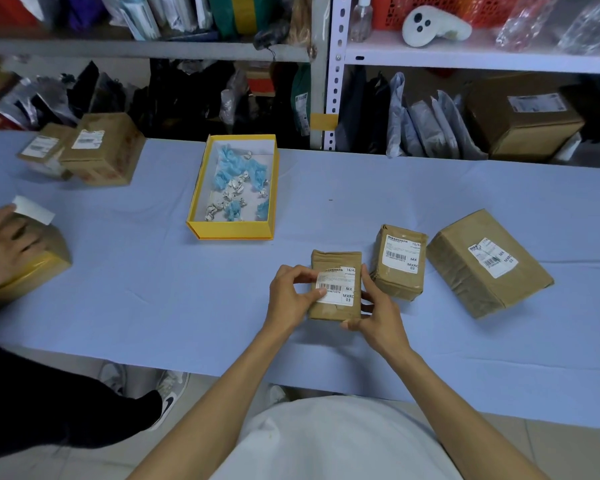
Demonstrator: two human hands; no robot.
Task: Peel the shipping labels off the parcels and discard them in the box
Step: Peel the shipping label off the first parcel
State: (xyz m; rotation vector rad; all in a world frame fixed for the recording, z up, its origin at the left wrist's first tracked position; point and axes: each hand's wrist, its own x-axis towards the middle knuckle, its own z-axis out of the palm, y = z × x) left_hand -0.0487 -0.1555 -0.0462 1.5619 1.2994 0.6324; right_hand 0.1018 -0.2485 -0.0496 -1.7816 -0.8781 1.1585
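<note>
- Left grip (291,292) pinches the left edge of the label (342,289), with the thumb lying on the bar code. Right grip (378,317) is clamped round the right side and bottom of the small parcel (333,259), which sits on the bench (153,289) close to the person.
- The label's top left corner looks ragged. I think a fast pull could rip the paper and leave bits stuck on.
- The brown wrap looks thin and crinkly. A hard tug may tear it too, or drag the parcel along if the right grip goes loose.
- The sticky side could cling to the fingers or fold onto itself.
- Just beside it, to the right, sit a second parcel (395,285) and a bigger parcel (465,289), both with labels on. A swinging arm could bump them.
- Farther off is the yellow box (231,232) with crumpled scraps (229,195) inside. It is well apart from the small parcel, so a tossed label could miss and land on the bench.
- Far left, another person's hand (4,244) holds a different parcel. Arms could cross at the box.
</note>
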